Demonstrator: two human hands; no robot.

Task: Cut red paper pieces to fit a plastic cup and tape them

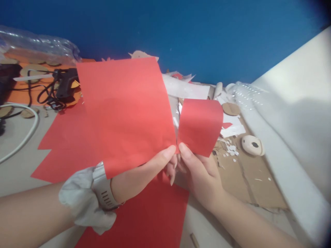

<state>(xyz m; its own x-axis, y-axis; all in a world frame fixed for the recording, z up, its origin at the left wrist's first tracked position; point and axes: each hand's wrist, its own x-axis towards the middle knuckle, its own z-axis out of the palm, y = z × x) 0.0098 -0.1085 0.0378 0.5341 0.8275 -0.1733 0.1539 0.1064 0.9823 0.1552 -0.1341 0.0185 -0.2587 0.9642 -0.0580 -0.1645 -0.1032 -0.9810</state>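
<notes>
My left hand [144,170] pinches the lower right corner of a large red paper sheet [124,110], held up in front of me. My right hand [199,172] pinches the lower left corner of a smaller red paper piece [200,125], which curls at its top. The two pieces meet only at the bottom, between my thumbs, with a narrow gap running upward between them. A grey watch and a white scrunchie sit on my left wrist. More red paper sheets [144,213] lie flat on the table under my hands.
A black glue gun [66,84] with its cord lies at the back left beside orange card. Brown cardboard [248,175], white paper scraps [231,150] and a round tape roll [252,145] lie at the right. A white sloping surface [297,131] borders the right. The wall behind is blue.
</notes>
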